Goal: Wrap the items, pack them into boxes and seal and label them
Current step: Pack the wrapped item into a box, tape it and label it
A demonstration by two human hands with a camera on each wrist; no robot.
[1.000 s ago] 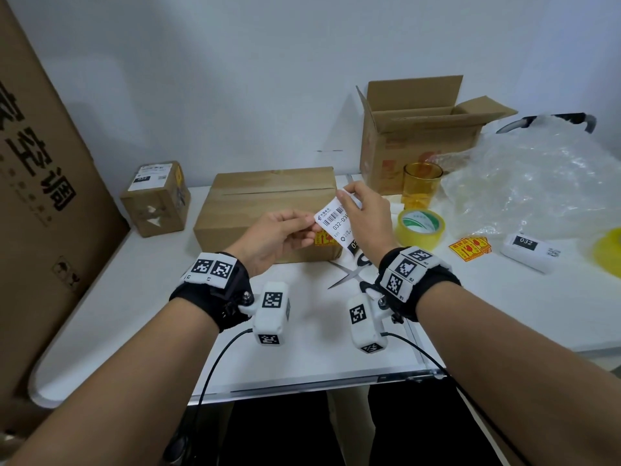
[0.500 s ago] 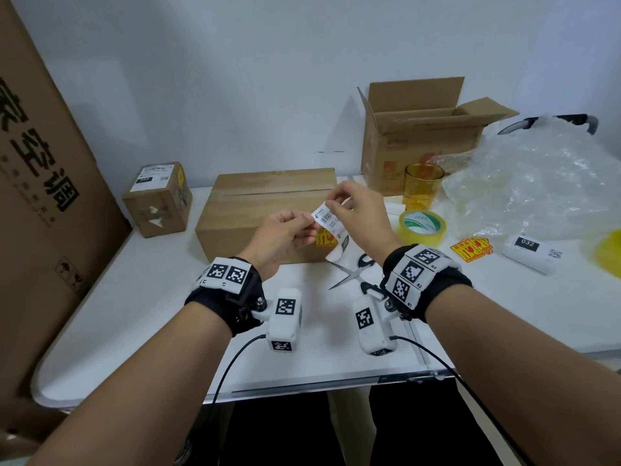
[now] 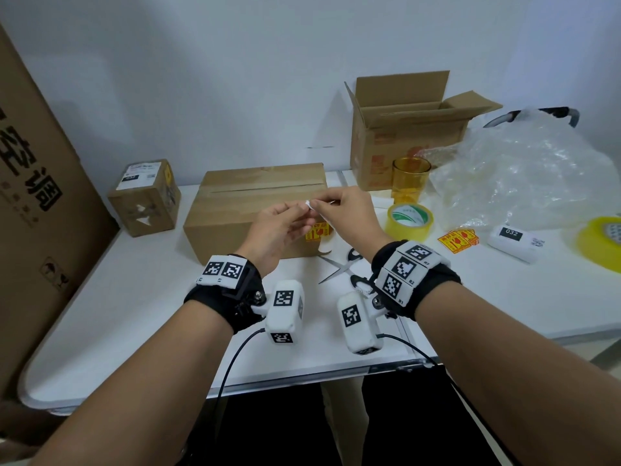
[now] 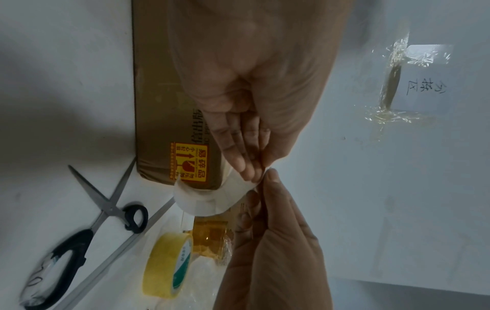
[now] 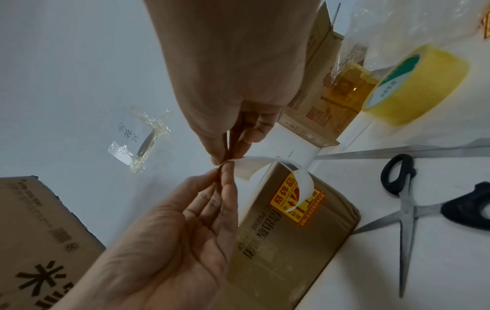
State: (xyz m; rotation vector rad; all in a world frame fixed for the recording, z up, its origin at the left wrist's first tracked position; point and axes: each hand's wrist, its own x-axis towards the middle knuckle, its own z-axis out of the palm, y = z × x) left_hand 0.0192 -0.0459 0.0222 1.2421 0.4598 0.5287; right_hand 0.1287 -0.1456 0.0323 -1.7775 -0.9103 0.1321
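A sealed brown cardboard box [image 3: 248, 210] stands mid-table with a yellow fragile sticker [image 4: 191, 163] on its near side. Just in front of its top edge, my left hand [image 3: 300, 209] and right hand [image 3: 317, 205] meet fingertip to fingertip. Both pinch the same corner of a white label [image 5: 265, 165]. The label curls down from the fingertips in front of the box [image 5: 291, 241], blank side showing. In the left wrist view the label [image 4: 212, 197] hangs as a loop below my left fingertips [image 4: 249, 169]. Its printed face is hidden.
Open scissors [image 3: 339, 267] lie on the table under my right wrist. Right of the box are a yellow tape roll [image 3: 410, 220], an amber glass [image 3: 410, 178], an open carton [image 3: 403, 129], bubble wrap [image 3: 524, 173] and fragile stickers [image 3: 457, 240]. A small labelled box [image 3: 144, 196] sits back left.
The label was held flat with its barcode showing. Now it is turned edge-on and curls down, and both hands have risen slightly and closed together at one corner.
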